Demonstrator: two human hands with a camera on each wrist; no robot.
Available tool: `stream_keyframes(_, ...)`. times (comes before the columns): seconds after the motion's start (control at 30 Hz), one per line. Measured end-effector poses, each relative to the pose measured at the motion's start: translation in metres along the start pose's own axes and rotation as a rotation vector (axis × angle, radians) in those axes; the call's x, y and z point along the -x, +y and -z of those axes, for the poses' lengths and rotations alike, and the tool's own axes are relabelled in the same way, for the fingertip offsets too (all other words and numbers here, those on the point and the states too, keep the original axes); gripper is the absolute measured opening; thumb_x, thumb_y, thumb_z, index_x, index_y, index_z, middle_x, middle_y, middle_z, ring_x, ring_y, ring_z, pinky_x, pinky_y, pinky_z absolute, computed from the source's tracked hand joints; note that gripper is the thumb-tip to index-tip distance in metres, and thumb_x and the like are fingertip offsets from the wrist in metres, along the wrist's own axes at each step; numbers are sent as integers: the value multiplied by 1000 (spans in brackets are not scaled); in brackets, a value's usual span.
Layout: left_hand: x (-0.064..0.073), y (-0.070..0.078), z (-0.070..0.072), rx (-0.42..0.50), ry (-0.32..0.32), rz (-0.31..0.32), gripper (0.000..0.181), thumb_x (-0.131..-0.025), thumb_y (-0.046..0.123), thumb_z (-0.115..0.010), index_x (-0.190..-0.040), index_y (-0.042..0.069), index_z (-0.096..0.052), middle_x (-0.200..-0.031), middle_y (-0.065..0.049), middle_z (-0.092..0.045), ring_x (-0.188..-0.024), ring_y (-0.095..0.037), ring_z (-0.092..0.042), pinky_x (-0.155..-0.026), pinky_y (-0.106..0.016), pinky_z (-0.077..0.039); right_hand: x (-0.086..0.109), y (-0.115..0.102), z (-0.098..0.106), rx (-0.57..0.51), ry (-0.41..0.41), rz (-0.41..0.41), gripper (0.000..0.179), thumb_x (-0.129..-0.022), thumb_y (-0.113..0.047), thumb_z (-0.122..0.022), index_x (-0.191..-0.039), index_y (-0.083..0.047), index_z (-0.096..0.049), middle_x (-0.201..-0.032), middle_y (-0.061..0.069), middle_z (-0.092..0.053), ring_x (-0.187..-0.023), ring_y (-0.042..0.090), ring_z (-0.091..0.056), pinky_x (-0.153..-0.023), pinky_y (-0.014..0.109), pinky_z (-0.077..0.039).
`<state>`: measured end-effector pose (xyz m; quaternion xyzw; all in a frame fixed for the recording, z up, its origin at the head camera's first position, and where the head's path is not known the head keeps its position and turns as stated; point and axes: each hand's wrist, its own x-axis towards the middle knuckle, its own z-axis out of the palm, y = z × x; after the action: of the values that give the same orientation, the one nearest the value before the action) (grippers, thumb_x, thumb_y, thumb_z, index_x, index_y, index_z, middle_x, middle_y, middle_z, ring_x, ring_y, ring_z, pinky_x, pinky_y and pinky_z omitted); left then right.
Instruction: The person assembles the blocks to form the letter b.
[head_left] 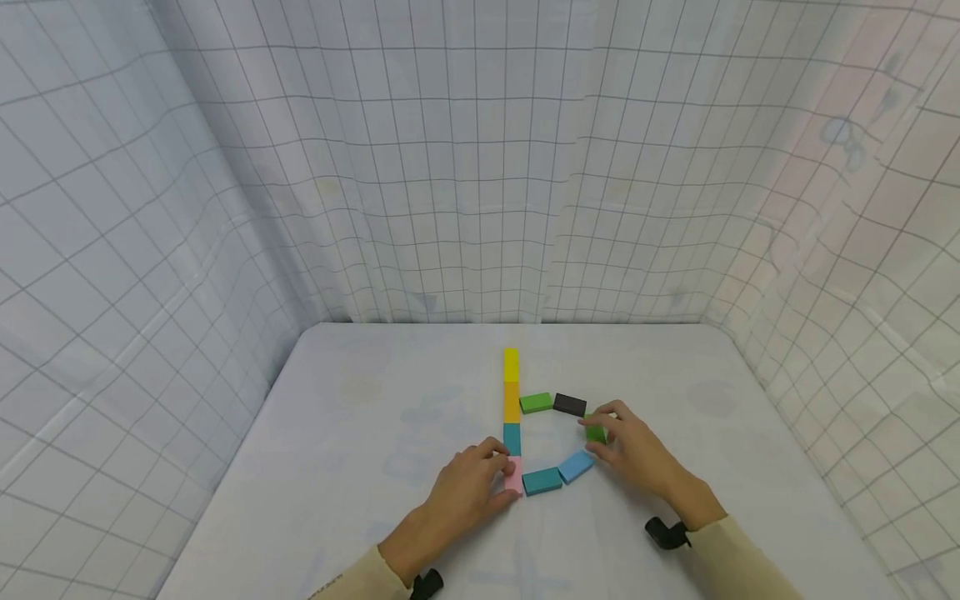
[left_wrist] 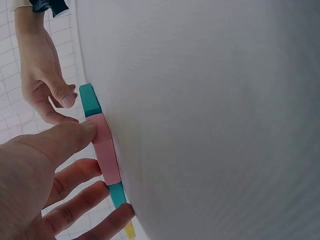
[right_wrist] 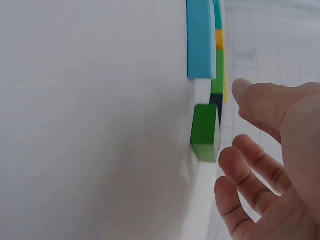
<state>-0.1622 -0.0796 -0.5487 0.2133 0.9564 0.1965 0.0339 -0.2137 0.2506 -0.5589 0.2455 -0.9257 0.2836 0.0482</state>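
The pink block (head_left: 513, 477) lies at the near end of a straight column, below a teal block (head_left: 512, 438), an orange block (head_left: 512, 402) and a yellow block (head_left: 511, 365). My left hand (head_left: 470, 486) touches the pink block with its thumb, its loosely bent fingers along the column's left side. A dark green block (head_left: 596, 429) stands between the spread thumb and fingers of my right hand (head_left: 636, 450). The right wrist view shows those fingers apart from the green block (right_wrist: 205, 127). Near it lies a light blue block (head_left: 576, 466).
Another teal block (head_left: 542, 481) lies right of the pink one. At the far side of the curve are a light green block (head_left: 536, 402) and a black block (head_left: 570, 405). All lie on a white-covered table (head_left: 360, 417), with gridded white curtains (head_left: 465, 167) around.
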Motion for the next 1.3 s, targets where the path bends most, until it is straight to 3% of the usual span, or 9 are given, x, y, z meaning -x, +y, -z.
stream_keyframes(0.13, 0, 0, 2, -2, 2, -2, 24, -99, 42, -96, -108, 24, -83, -137, 1, -76, -110, -20, -72, -100, -41, -67, -5, 10, -1, 34, 30, 29, 47, -102, -12, -91, -147, -9, -79, -149, 19, -69, -118, 31, -75, -98, 47, -67)
stream_keyframes(0.23, 0, 1, 2, -2, -6, 5, 24, -99, 43, -96, -108, 25, -83, -137, 2, -76, -111, -20, -71, -101, -42, -67, -9, 15, -3, 58, 20, 49, 50, -104, -16, -89, -152, -7, -76, -159, 23, -67, -137, 47, -69, -110, 65, -63)
stream_keyframes(0.3, 0, 1, 3, 1, -10, 10, 25, -98, 43, -96, -108, 25, -83, -138, 2, -76, -111, -20, -71, -101, -42, -67, -12, 17, -4, 52, -2, 47, 53, -106, -18, -88, -155, -7, -73, -164, 24, -64, -141, 51, -65, -113, 70, -60)
stream_keyframes(0.5, 1, 1, 1, 10, -3, 0, 24, -98, 42, -97, -108, 24, -83, -137, 2, -76, -111, -20, -72, -100, -42, -67, -17, 20, -7, 41, -51, 20, 56, -109, -23, -85, -160, -7, -70, -169, 22, -62, -143, 49, -63, -114, 69, -59)
stream_keyframes(1.0, -1, -1, 0, -8, 17, -7, 25, -98, 41, -97, -108, 23, -83, -136, 2, -76, -110, -19, -72, -98, -41, -66, -17, 14, -6, 41, -80, -15, 55, -111, -27, -82, -161, -8, -69, -168, 21, -62, -139, 45, -64, -115, 67, -58)
stream_keyframes(1.23, -2, 0, -2, -12, 10, 5, 26, -98, 44, -97, -108, 24, -83, -137, 2, -76, -111, -19, -72, -100, -42, -67, -14, 13, -5, 21, -96, -31, 57, -112, -30, -81, -163, -8, -67, -170, 23, -60, -147, 50, -61, -119, 71, -56)
stream_keyframes(1.3, -2, 0, -2, -12, 9, 5, 26, -98, 45, -97, -107, 25, -83, -136, 2, -77, -111, -19, -72, -100, -42, -67, -13, 13, -3, 9, -92, -40, 57, -112, -29, -81, -163, -8, -67, -170, 23, -59, -145, 47, -64, -116, 67, -59)
